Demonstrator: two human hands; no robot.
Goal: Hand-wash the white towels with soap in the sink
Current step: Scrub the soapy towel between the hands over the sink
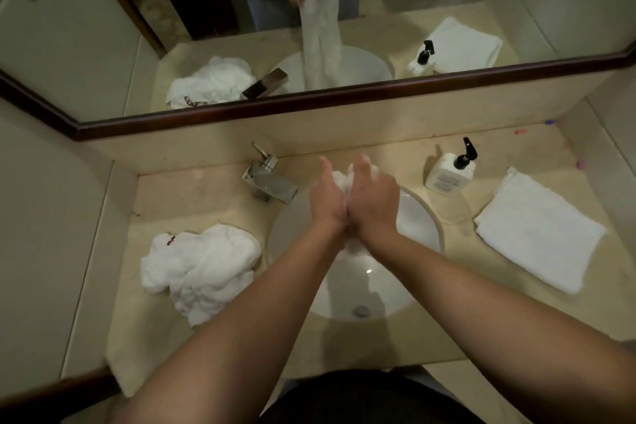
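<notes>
Far left on the beige tabletop (220, 189): a crumpled white towel (199, 268), heaped loosely, with a small dark red mark near its upper left edge. It lies just beside the sink rim, apart from the hands.

Next right, behind the basin's left edge: a square chrome faucet (266, 181), spout angled toward the bowl. No water visible running from it.

Centre: the white oval sink (418, 217), set into the tabletop. Drain (361, 310) at the near end of the bowl. No standing water that I can make out.

Over the basin, both hands are raised together. Left hand (327, 198) and right hand (373, 198) are pressed side by side, fingers curled round a bunched wet towel (340, 181) between them. Only a little of the cloth shows above and between the palms from this view; the mirror (103, 45) shows it hanging down in a long twist toward the bowl.

Right of the sink: a white soap bottle (447, 175) with a black pump head, upright near the back wall.

Far right: a folded white towel (537, 234), lying flat and neat, well apart from the basin.
</notes>
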